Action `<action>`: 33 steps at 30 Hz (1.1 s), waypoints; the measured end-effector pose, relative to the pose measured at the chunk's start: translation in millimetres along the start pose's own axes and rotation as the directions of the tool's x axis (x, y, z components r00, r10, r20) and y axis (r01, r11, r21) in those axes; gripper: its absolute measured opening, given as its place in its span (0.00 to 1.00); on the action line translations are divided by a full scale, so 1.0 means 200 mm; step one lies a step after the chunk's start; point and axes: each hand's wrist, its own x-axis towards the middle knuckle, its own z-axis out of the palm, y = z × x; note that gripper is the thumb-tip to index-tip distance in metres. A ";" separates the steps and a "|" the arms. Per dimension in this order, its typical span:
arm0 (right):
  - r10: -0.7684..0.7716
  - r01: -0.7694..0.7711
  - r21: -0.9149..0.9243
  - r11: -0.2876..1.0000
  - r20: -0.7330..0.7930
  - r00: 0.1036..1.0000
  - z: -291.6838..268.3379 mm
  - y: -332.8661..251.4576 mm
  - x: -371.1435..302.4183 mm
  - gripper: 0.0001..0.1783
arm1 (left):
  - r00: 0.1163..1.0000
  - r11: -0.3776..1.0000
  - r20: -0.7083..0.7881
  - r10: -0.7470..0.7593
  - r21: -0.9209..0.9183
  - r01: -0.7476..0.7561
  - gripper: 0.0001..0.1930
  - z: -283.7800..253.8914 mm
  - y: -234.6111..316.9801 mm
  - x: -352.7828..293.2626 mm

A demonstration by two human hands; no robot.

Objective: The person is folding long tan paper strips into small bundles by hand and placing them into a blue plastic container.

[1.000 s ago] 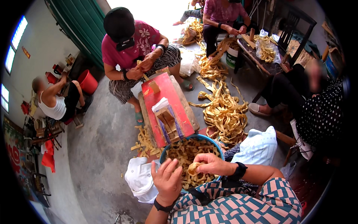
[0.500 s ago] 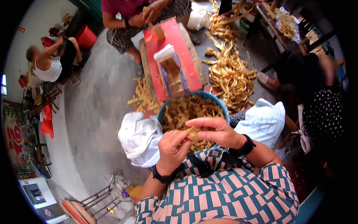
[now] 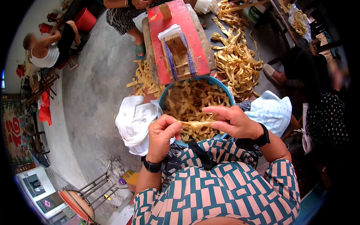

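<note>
Between my two hands, a golden strip, apparently tofu skin (image 3: 197,125), is stretched sideways with a knot in its middle. Thumb and curled fingers of my left hand (image 3: 161,135) pinch its left end. My right hand (image 3: 238,122) grips the other end at the thumb, its index finger stretched out above. Just below the strip is a blue basin (image 3: 162,100) heaped with similar knotted pieces (image 3: 195,96). White patterned cloth (image 3: 131,127) covers my left knee, and pale blue cloth (image 3: 270,110) my right.
Past the basin stands a red-topped bench (image 3: 155,47) bearing a wooden box frame (image 3: 178,52). Long golden strips (image 3: 238,60) pile at its right, short pieces (image 3: 144,80) at its left. People sit across, at far left and at right. A metal-legged stool (image 3: 80,204) stands lower left.
My hands have moved apart, drawing the strip out lengthwise with its knot now showing between them. The view has shifted, so the bench and basin sit higher in the picture.
</note>
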 end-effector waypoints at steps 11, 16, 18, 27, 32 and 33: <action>-0.396 0.311 -0.731 0.607 0.060 0.916 0.01 0.01 0.06 0.05 | 0.820 0.438 0.375 0.433 0.708 -0.555 0.14 -0.01 0.17 0.12; -0.415 0.423 -0.707 0.567 0.199 0.888 0.03 -0.02 0.10 0.06 | 0.710 0.072 0.675 0.200 0.713 -0.698 0.15 0.10 0.10 0.13; -0.329 0.417 -0.647 0.638 0.261 0.908 -0.01 0.01 0.07 0.06 | 0.672 0.019 0.711 0.207 0.684 -0.729 0.11 0.10 0.06 0.13; -0.318 0.263 -0.691 0.673 0.051 0.947 -0.20 0.16 0.21 0.04 | 0.791 0.263 0.518 0.324 0.754 -0.602 0.09 0.01 0.12 0.35; -0.431 0.187 -0.804 0.565 -0.094 0.897 -0.35 0.11 0.58 0.02 | 0.879 0.506 0.233 0.417 0.744 -0.437 0.06 0.00 0.28 0.64; -0.433 0.182 -0.807 0.561 -0.100 0.896 -0.38 0.10 0.65 0.02 | 0.859 0.477 0.220 0.463 0.755 -0.450 0.06 -0.01 0.30 0.71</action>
